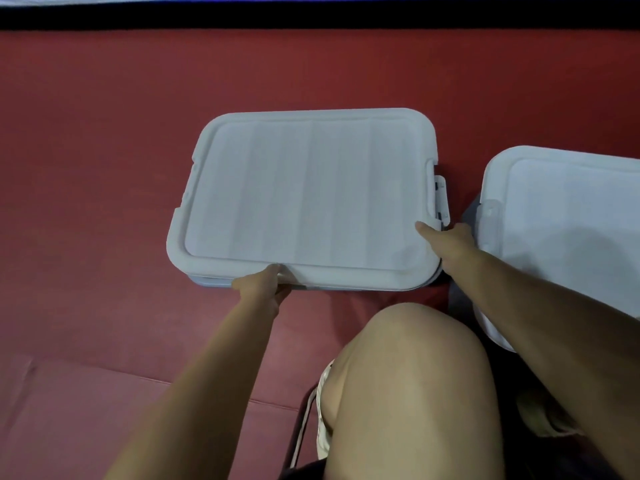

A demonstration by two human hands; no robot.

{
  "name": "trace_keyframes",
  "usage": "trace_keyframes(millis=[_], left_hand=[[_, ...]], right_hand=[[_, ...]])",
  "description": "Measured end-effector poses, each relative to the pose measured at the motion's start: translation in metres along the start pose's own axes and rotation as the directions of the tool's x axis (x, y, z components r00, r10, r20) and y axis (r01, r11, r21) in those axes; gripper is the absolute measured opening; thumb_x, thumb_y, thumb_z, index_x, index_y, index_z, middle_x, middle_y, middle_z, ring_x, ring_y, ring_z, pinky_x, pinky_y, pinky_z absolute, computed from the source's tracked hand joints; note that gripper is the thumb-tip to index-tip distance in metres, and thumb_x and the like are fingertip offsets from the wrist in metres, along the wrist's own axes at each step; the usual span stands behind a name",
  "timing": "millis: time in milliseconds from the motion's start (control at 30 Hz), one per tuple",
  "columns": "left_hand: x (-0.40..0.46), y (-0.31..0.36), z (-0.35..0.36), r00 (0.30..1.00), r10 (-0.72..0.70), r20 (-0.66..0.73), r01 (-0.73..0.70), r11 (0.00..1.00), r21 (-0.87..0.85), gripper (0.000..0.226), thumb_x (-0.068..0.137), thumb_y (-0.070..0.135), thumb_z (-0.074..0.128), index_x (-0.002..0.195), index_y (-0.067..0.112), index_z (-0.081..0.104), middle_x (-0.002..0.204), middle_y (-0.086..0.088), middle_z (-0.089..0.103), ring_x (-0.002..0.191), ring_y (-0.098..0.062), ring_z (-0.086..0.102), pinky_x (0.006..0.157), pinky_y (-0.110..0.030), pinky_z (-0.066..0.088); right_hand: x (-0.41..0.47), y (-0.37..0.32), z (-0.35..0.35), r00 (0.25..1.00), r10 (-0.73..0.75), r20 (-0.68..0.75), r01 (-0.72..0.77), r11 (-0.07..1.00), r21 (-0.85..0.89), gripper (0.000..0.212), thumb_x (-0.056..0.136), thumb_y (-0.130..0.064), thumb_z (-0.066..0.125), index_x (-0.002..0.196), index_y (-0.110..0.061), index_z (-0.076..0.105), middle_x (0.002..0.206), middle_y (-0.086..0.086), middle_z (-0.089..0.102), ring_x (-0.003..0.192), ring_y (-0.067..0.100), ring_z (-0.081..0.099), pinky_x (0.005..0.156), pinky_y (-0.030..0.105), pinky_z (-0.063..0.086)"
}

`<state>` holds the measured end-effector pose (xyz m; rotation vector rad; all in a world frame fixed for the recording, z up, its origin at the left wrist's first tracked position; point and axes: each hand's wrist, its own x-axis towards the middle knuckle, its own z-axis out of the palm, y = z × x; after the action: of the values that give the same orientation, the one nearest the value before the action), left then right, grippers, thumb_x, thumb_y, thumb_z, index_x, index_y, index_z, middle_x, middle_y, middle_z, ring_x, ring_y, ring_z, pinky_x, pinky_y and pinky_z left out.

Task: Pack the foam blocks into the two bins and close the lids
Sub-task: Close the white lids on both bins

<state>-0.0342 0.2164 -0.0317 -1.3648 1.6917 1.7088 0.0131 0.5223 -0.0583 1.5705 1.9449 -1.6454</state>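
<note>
One knee (412, 386), two hands (two lidded bins)

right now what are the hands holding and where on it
Both grip the lid of the left bin. The left hand pinches its near edge, thumb on top. The right hand holds the near right corner by the latch, thumb on the lid.

A padded floor, most likely in a home or play room

We see a red mat (104, 140) laid in panels with a seam across the near part, running up to a dark band (311, 19) along the far edge (wall or furniture, we cannot tell which). We take the person to be low on the mat, a bare knee (408, 375) bent over it, and two lidded white bins (308, 199) sit directly on it, side by side.
</note>
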Motion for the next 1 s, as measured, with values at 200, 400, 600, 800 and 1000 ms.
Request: trace_keyframes(millis=[200, 400, 600, 800, 1000], left_hand=[[-0.003, -0.006, 0.000, 0.990, -0.068, -0.122, 0.078, 0.994, 0.082, 0.068, 0.073, 0.009, 0.071, 0.131, 0.011, 0.036, 0.092, -0.008, 0.049, 0.088, -0.024, 0.054, 0.070, -0.039, 0.056], [0.001, -0.008, -0.004, 0.978, -0.174, 0.112, 0.176, 0.984, -0.007, 0.051, 0.079, 0.041, 0.071, 0.116, 0.012, 0.052, 0.108, -0.014, 0.061, 0.085, -0.024, 0.064, 0.074, -0.045, 0.051], [0.002, -0.007, 0.000, 0.980, -0.175, 0.093, 0.174, 0.985, 0.019, 0.042, 0.078, 0.031, 0.066, 0.111, 0.011, 0.051, 0.105, -0.013, 0.059, 0.080, -0.025, 0.063, 0.064, -0.042, 0.054], [-0.003, 0.005, 0.000, 0.978, -0.202, 0.062, 0.199, 0.979, 0.040, 0.023, 0.086, 0.019, 0.055, 0.106, 0.008, 0.050, 0.093, -0.014, 0.059, 0.078, -0.027, 0.062, 0.071, -0.045, 0.055], [-0.015, -0.012, 0.001, 0.965, -0.213, 0.152, 0.218, 0.976, -0.015, 0.005, 0.089, 0.006, 0.051, 0.084, 0.006, 0.053, 0.078, -0.012, 0.053, 0.071, -0.022, 0.056, 0.078, -0.041, 0.053]], right_hand=[[0.034, 0.018, -0.005, 0.998, -0.019, 0.062, 0.018, 0.999, 0.029, 0.141, 0.010, -0.076, 0.079, 0.128, -0.006, 0.050, 0.121, 0.008, 0.063, 0.104, 0.025, 0.063, 0.095, 0.041, 0.051], [0.036, 0.009, -0.008, 0.994, -0.031, 0.104, 0.029, 0.999, 0.016, 0.133, 0.017, -0.074, 0.079, 0.128, -0.005, 0.053, 0.120, 0.008, 0.063, 0.104, 0.024, 0.063, 0.096, 0.039, 0.051], [0.020, 0.003, -0.006, 0.994, -0.005, 0.109, 0.003, 1.000, 0.019, 0.080, 0.059, -0.045, 0.085, 0.121, -0.003, 0.059, 0.114, 0.010, 0.066, 0.099, 0.026, 0.065, 0.093, 0.040, 0.052], [0.012, 0.004, -0.005, 0.996, -0.038, 0.076, 0.040, 0.999, -0.021, 0.071, 0.066, -0.039, 0.083, 0.121, -0.002, 0.056, 0.117, 0.012, 0.064, 0.101, 0.028, 0.063, 0.093, 0.042, 0.052], [0.012, 0.006, -0.014, 0.998, -0.064, -0.006, 0.062, 0.990, -0.127, 0.070, 0.075, -0.038, 0.077, 0.128, -0.002, 0.049, 0.125, 0.011, 0.059, 0.110, 0.030, 0.058, 0.098, 0.042, 0.048]])
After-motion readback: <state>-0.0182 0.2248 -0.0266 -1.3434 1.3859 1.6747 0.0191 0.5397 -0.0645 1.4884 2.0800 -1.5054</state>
